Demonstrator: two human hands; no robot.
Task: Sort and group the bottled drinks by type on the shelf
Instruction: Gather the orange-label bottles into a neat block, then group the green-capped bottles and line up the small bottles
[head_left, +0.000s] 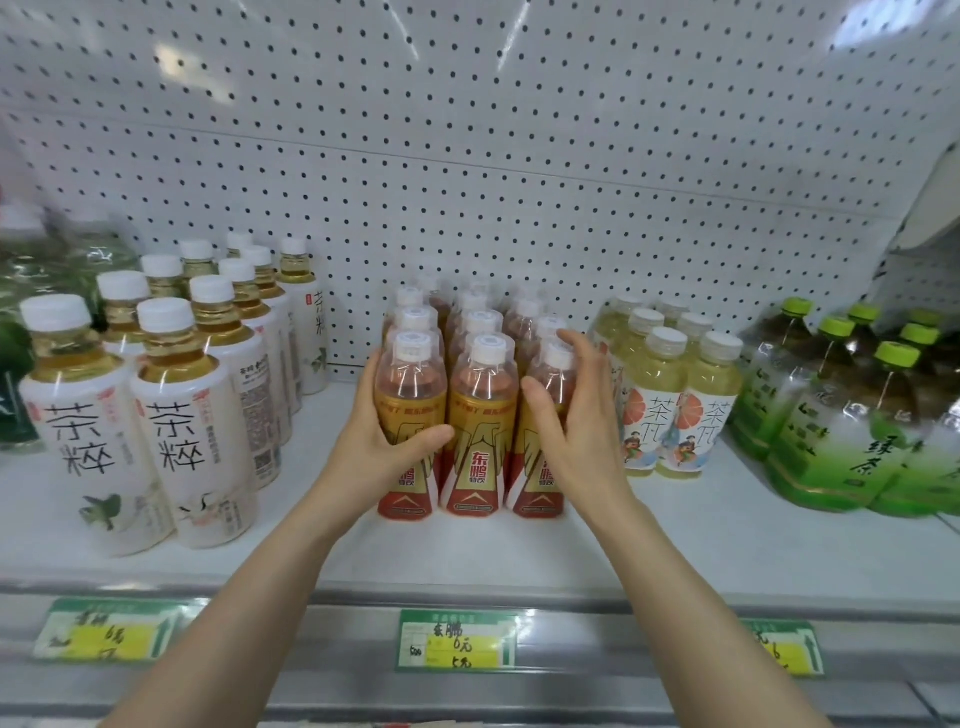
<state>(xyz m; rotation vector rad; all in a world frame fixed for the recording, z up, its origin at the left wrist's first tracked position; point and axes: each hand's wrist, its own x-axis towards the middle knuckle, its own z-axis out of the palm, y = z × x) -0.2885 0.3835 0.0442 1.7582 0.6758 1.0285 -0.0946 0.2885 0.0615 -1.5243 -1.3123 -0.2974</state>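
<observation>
Glossy clear plastic bottles (480, 415), matt white perforated metal back panel (519, 182), smooth white shelf (675, 545)

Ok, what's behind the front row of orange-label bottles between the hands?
Behind the front row of orange-label bottles stand more rows of the same kind, reaching back toward the pegboard. Only their white caps and shoulders show; their labels are covered.

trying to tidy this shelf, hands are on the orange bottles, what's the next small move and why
Probably press the two hands together to square up the orange bottles. The left hand wraps the front left bottle; the right hand lies open against the right column. The block already stands apart from the pale yellow bottles.
</observation>
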